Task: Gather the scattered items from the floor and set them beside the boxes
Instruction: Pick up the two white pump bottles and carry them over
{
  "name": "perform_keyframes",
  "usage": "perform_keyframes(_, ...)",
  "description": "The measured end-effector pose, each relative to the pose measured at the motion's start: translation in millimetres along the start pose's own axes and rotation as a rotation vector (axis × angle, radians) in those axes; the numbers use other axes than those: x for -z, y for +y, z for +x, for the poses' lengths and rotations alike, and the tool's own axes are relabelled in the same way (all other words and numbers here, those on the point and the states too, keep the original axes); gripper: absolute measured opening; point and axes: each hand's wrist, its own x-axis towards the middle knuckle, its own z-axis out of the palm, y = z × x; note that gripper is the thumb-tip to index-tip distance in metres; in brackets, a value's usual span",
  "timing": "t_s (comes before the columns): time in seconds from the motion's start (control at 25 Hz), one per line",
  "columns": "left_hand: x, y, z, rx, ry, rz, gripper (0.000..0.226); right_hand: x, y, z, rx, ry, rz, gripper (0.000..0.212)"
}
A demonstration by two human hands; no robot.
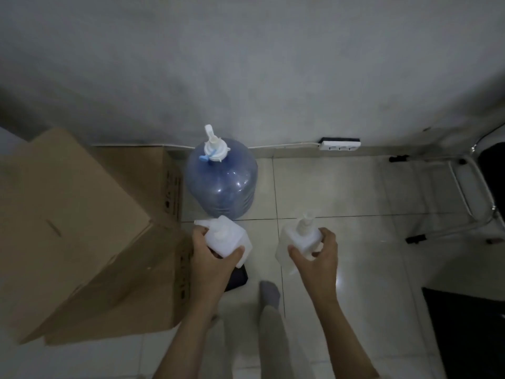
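Note:
Each of my hands carries a white square pump bottle above the tiled floor. My left hand grips the left pump bottle from above, fingers and thumb curled round its shoulders. My right hand grips the right pump bottle the same way, its pump head pointing up. Two stacked brown cardboard boxes stand at the left, right next to my left hand. A dark flat item lies on the floor under the left bottle, mostly hidden.
A large blue water jug with a white pump stands against the wall just beyond the bottles. A white power strip lies along the wall. A metal-framed chair is at the right, a dark mat at the lower right. My socked foot stands between the arms.

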Motion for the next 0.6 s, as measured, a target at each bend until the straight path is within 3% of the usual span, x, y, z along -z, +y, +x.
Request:
perform_keyframes(0.16, -76.2, -86.4, 73.2, 0.030, -0.019, 0.138, 0.067, -60.6, 99.3, 79.5, -0.112, -0.019, 0.006, 0.058)
perform_keyframes(0.28, -129.8, -173.0, 124.6, 0.060, -0.066, 0.110, 0.061, -113.1, 182.2, 136.4, -0.147, -0.003, 0.046, 0.056)
perform_keyframes(0.6, -212.7, -348.4, 203.0, 0.068, -0.037, 0.124, 0.062, -206.6, 343.1, 220.5, -0.097, -0.131, -0.081, 0.063)
